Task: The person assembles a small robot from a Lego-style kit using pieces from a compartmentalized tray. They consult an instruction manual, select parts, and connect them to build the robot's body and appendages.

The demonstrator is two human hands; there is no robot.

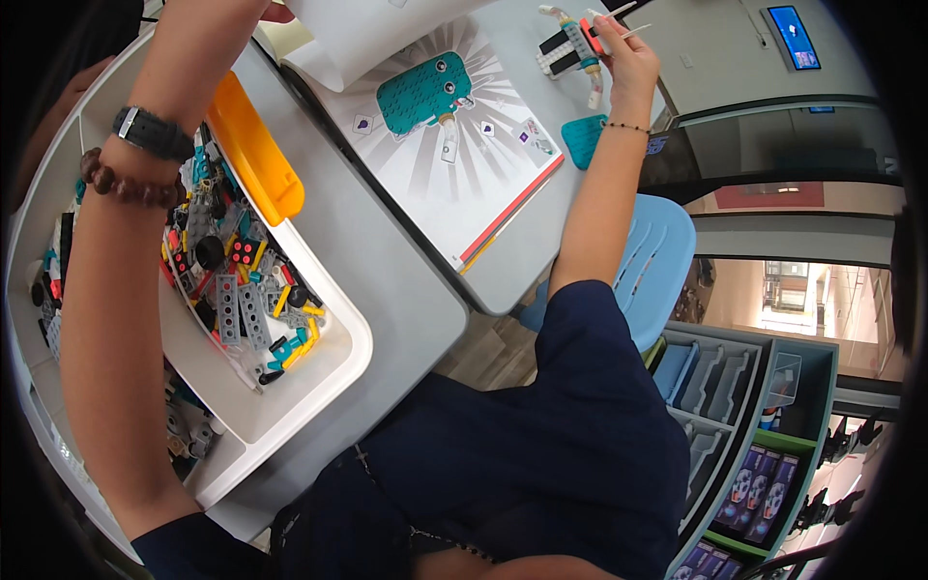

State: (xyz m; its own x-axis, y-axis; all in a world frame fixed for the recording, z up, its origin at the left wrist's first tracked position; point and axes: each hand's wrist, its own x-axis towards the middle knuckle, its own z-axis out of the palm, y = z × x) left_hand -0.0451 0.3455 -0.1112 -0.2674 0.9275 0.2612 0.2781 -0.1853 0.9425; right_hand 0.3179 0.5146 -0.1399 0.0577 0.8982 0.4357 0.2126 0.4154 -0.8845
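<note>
My right hand (626,63) is closed on a small toy-brick model (572,48) at the far right of the table. The model has grey, black, white and red parts, with clear tubes and thin white rods sticking out. A teal brick plate (583,142) lies beside my right forearm. My left forearm, with a black watch (153,133) and a bead bracelet, reaches over the parts tray; the hand itself is beyond the top edge. Between my arms lies an open instruction booklet (425,193) picturing a teal figure with eyes. One of its pages (372,29) is lifted and curled.
A white divided tray (319,387) holds many loose bricks, with an orange tray (253,150) at its side. Another person's arm (68,106) shows at the left. A gap separates two grey tables. A blue chair (667,251) and a drawer shelf (710,377) stand right.
</note>
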